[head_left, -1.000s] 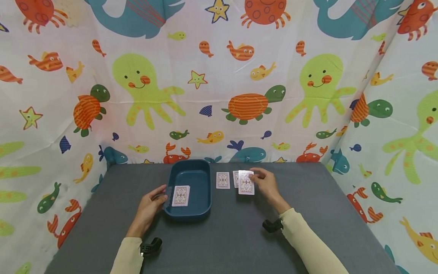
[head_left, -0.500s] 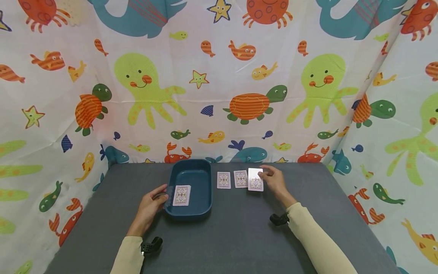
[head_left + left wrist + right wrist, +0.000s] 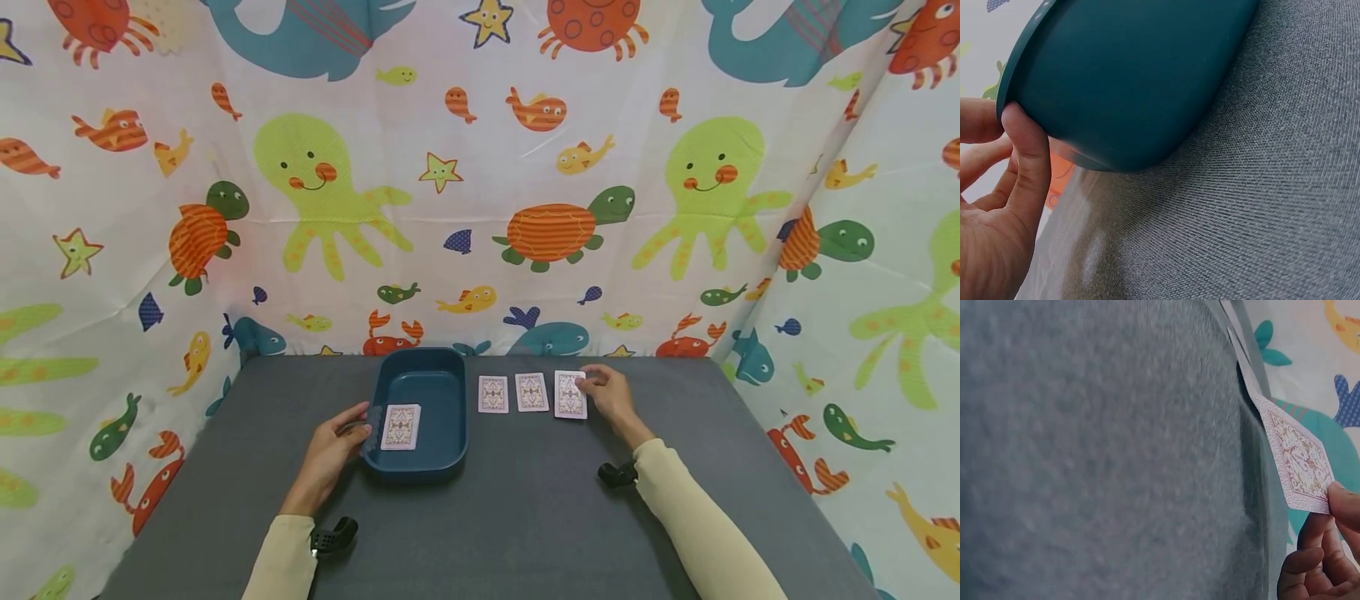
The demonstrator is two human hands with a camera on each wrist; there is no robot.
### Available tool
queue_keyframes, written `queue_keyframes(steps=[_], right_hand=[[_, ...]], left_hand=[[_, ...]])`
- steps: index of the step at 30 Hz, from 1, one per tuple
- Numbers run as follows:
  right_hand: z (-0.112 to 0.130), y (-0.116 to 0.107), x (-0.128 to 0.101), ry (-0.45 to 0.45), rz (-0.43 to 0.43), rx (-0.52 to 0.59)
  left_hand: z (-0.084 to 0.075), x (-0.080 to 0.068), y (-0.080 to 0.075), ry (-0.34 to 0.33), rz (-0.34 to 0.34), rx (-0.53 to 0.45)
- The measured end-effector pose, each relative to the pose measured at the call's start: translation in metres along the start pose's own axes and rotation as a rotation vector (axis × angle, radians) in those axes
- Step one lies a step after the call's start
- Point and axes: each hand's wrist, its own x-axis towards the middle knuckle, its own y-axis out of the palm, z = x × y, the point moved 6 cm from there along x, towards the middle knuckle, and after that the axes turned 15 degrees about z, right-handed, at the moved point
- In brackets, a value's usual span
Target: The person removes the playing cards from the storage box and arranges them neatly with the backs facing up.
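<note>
A blue tray [image 3: 457,433] sits on the table, a pack of playing cards [image 3: 400,427] lying face down in its left part. My left hand [image 3: 330,454] pinches the tray's left rim; in the left wrist view the thumb [image 3: 1029,156] presses against the outer wall. To the right of the tray lie two face-down cards in a row, the nearer one [image 3: 492,394] and the farther one [image 3: 532,392]. At the row's right end my right hand [image 3: 611,400] pinches a playing card [image 3: 570,394] by its right edge. In the right wrist view that card [image 3: 1300,459] shows its patterned back, tilted.
A grey cloth [image 3: 487,533] covers the table. Behind it and along the sides hangs a white curtain [image 3: 465,208] printed with sea animals. Each wrist wears a black camera strap, such as the one on the right wrist [image 3: 617,475].
My right hand has carried its card rightward, past the second card, uncovering it, to a spot at the end of the row. The left hand keeps its place on the tray.
</note>
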Motion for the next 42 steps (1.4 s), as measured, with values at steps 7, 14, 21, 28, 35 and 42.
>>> queue_keyframes(steps=[7,14,21,28,35,42], right_hand=[[-0.011,-0.002,0.009,0.003,0.004,-0.019],[-0.01,-0.002,0.016,-0.006,-0.003,-0.066],[-0.006,-0.003,0.024,-0.019,-0.022,-0.187],[-0.004,-0.004,0.029,-0.035,0.001,-0.271],[-0.007,-0.006,0.033,-0.027,0.006,-0.3],[-0.009,-0.006,0.035,-0.022,0.001,-0.318]], left_hand=[[0.003,0.002,0.0,0.001,-0.003,-0.022],[-0.001,0.0,0.0,0.009,-0.002,-0.014],[-0.002,0.0,-0.001,0.009,-0.003,-0.017],[-0.001,0.001,0.0,-0.009,-0.01,-0.011],[0.001,0.001,0.0,0.004,-0.007,-0.009],[0.001,0.001,0.0,0.003,-0.002,0.006]])
